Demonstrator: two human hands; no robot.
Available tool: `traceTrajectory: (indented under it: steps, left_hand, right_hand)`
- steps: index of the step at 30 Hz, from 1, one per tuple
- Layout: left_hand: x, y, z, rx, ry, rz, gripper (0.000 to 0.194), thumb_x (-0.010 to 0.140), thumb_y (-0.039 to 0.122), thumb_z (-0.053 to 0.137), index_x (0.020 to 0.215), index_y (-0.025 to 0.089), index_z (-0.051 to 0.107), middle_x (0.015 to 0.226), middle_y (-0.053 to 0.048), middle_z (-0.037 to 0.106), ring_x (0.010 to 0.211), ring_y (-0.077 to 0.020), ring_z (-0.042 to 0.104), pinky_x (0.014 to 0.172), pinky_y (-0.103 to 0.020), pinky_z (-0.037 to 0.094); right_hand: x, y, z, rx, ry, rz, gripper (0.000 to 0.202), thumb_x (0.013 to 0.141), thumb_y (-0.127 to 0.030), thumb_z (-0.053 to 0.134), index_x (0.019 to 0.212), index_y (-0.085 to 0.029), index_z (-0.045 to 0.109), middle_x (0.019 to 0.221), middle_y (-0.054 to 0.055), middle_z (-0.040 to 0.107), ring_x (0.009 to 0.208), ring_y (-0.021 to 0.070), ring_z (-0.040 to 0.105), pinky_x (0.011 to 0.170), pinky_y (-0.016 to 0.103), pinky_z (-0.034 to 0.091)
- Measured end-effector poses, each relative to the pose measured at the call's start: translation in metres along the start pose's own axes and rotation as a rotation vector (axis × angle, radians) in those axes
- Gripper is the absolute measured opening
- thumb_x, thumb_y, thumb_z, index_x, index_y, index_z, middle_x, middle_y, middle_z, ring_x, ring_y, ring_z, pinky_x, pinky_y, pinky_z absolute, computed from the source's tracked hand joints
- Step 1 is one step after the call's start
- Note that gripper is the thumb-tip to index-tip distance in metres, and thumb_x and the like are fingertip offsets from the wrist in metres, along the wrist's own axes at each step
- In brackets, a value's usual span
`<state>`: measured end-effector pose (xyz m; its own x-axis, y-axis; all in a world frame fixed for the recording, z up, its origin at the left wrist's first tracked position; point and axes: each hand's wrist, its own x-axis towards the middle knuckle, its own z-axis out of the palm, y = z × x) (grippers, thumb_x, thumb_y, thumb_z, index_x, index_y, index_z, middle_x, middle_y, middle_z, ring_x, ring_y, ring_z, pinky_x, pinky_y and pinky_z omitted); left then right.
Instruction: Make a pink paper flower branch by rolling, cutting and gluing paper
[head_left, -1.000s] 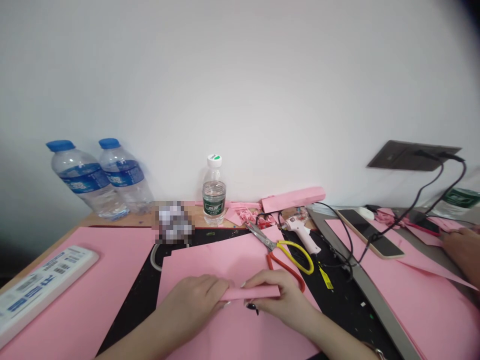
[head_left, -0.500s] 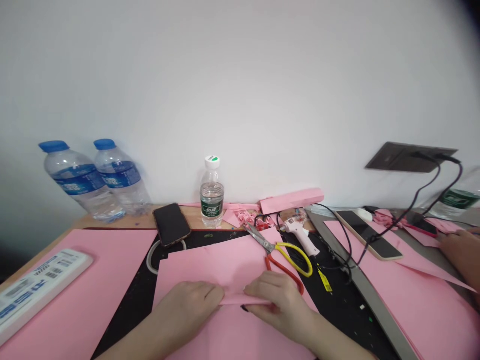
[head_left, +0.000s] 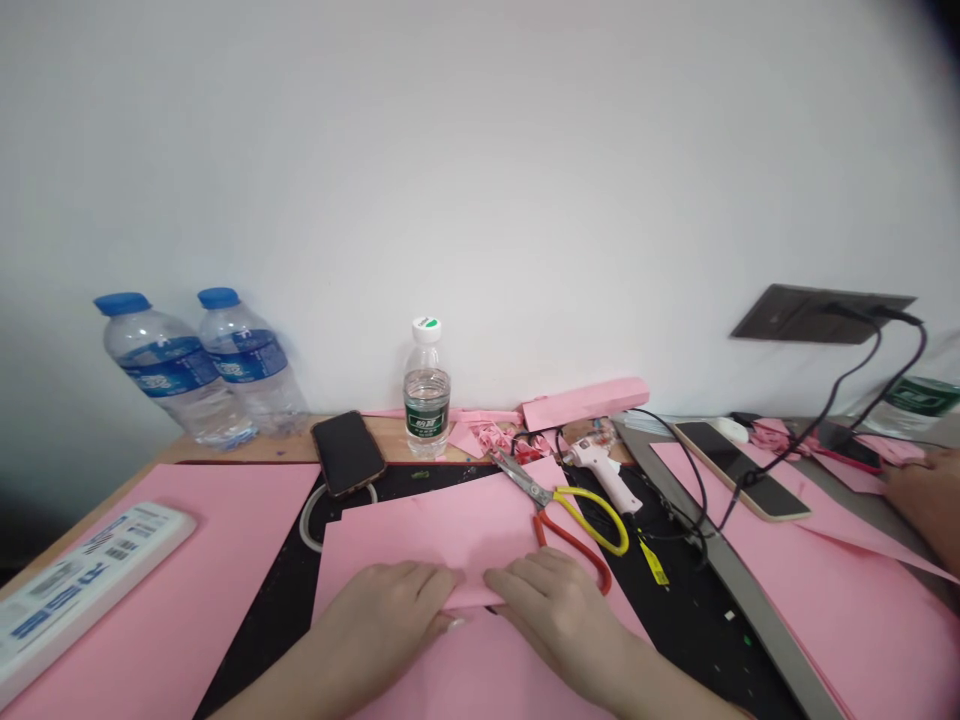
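Pink paper (head_left: pixel 435 530) lies in front of me, with a raised, folded edge running between my hands. My left hand (head_left: pixel 401 610) pinches the left part of that edge, its thumb below and fingers on top. Close beside it, my right hand (head_left: pixel 555 610) grips the same edge from the right, fingers curled over the paper. Scissors (head_left: pixel 536 490) with one yellow and one red handle rest on the sheet just beyond my right hand, blades spread slightly.
A white box (head_left: pixel 97 590) lies on pink paper at left. Behind are bottles (head_left: pixel 427 400), a phone (head_left: pixel 349 453) and a pink glue gun (head_left: pixel 604 475) with cables. At right are another phone (head_left: pixel 742 470), pink sheets (head_left: pixel 840 600) and another person's hand (head_left: pixel 926 500).
My right hand has flattened over the fold, its thumb now mostly hidden. My left thumb shows below the edge. The view has shifted slightly.
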<state>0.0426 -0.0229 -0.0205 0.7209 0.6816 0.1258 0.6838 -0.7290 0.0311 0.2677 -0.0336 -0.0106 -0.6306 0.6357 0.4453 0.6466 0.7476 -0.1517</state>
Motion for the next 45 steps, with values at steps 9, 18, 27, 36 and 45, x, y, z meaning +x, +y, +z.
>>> traceTrajectory:
  steps: [9, 18, 27, 36, 45]
  left_hand:
    - [-0.002, -0.002, 0.005, 0.017, 0.053, 0.049, 0.018, 0.093, 0.016, 0.040, 0.083, 0.019, 0.055, 0.067, -0.002, 0.066, 0.053, -0.0211, 0.063, 0.046, -0.029, 0.043]
    - [0.002, 0.005, 0.001, 0.027, 0.032, 0.077, 0.020, 0.081, 0.003, 0.045, 0.080, 0.019, 0.056, 0.068, -0.001, 0.066, 0.055, -0.0202, 0.064, 0.046, -0.026, 0.042]
    - [0.001, 0.000, -0.006, -0.002, 0.020, -0.013, 0.012, 0.092, 0.025, 0.048, 0.089, 0.019, 0.059, 0.075, -0.002, 0.068, 0.059, -0.0201, 0.065, 0.049, -0.026, 0.044]
    - [-0.004, -0.006, -0.011, -0.066, -0.038, -0.090, 0.014, 0.093, 0.025, 0.046, 0.097, 0.019, 0.059, 0.083, -0.003, 0.069, 0.064, -0.0210, 0.067, 0.051, -0.027, 0.043]
    - [0.001, -0.003, -0.025, -0.080, -0.032, -0.071, 0.022, 0.093, 0.019, 0.042, 0.086, 0.020, 0.062, 0.068, 0.001, 0.068, 0.054, -0.0202, 0.065, 0.045, -0.025, 0.039]
  right_hand:
    - [0.004, -0.005, -0.003, -0.054, 0.005, 0.026, 0.014, 0.092, -0.020, 0.050, 0.093, -0.019, 0.064, 0.064, 0.001, 0.065, 0.057, 0.0168, 0.056, 0.058, 0.029, 0.030]
    - [0.003, -0.010, 0.005, -0.105, -0.010, -0.021, 0.039, 0.098, -0.010, 0.025, 0.078, -0.018, 0.058, 0.057, -0.002, 0.059, 0.047, 0.0132, 0.046, 0.063, 0.031, 0.026]
    - [0.005, -0.004, 0.003, -0.154, -0.025, 0.042, 0.018, 0.096, -0.027, 0.045, 0.090, -0.019, 0.060, 0.065, -0.001, 0.062, 0.054, 0.0167, 0.053, 0.065, 0.032, 0.030]
    - [0.006, -0.002, -0.001, -0.172, -0.115, 0.109, 0.017, 0.093, -0.027, 0.050, 0.078, -0.020, 0.056, 0.068, 0.000, 0.061, 0.059, 0.0195, 0.054, 0.068, 0.033, 0.034]
    - [0.004, 0.001, 0.001, -0.093, -0.063, 0.089, 0.036, 0.099, -0.028, 0.034, 0.072, -0.019, 0.055, 0.059, -0.001, 0.059, 0.050, 0.0150, 0.049, 0.066, 0.030, 0.032]
